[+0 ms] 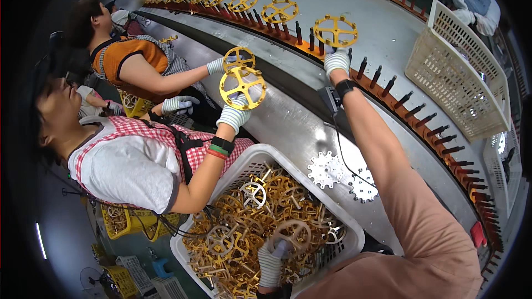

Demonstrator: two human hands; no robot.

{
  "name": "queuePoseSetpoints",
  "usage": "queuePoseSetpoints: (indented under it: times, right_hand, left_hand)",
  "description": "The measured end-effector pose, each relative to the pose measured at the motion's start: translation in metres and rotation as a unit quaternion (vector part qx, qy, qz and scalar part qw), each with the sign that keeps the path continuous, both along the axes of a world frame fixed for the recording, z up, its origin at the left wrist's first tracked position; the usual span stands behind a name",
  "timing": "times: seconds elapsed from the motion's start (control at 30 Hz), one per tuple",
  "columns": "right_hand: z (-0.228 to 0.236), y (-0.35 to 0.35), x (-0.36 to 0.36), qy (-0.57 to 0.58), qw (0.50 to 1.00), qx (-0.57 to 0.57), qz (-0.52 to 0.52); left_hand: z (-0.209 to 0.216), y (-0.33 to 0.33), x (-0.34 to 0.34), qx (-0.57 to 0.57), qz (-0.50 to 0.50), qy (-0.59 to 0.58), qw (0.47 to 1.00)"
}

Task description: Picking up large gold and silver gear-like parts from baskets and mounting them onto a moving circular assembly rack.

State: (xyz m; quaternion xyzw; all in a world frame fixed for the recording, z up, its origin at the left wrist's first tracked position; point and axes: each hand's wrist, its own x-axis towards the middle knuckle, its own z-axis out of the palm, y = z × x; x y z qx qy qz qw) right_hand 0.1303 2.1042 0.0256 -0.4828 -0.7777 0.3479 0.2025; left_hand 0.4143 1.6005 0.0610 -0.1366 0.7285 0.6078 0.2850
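My right hand [337, 63], in a striped white glove, reaches to the row of upright pins. Its fingers are closed just beneath a yellow four-spoked wheel [336, 31], at its underside; whether the wheel rests on a pin is hidden. Low in the view, my left hand [270, 266], gloved alike, is over a white basket [354, 224] heaped with yellow and silver wheels. It seems closed on a dull spoked wheel [292, 236], smeared by motion. Beside me, a co-worker's gloved hand [235, 117] lifts another yellow wheel [243, 87].
Dark pins [389, 86] line a curved rail, and several wheels [280, 11] top it farther left. Two toothed silver discs [325, 169] lie on the metal table. A cream crate [460, 72] stands on the right. A cable [341, 149] hangs from my right wrist. Co-workers sit at left.
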Motion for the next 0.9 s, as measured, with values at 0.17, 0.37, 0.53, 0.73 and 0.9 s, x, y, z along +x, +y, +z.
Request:
queuePoseSetpoints:
  times: [0.17,0.37,0.53,0.73,0.9]
  right_hand:
    - [0.039,-0.191,0.145,0.227,0.786,0.138,0.558]
    - [0.037,-0.232,0.251,0.116,0.663,-0.463,0.576]
    - [0.079,-0.203,0.293,0.127,0.876,-0.252,0.392]
    - [0.11,-0.217,0.332,-0.133,0.828,0.019,0.545]
    - [0.08,-0.233,0.367,-0.112,0.845,-0.172,0.494]
  left_hand:
    - [0.018,0.03,-0.045,0.139,0.118,0.08,0.98]
    - [0.013,0.096,-0.058,0.319,0.129,0.046,0.938]
    - [0.018,0.121,-0.047,0.146,0.047,0.139,0.978]
    - [0.019,0.111,-0.007,-0.122,-0.182,0.3,0.928]
    - [0.055,0.125,0.008,-0.272,-0.355,0.552,0.704]
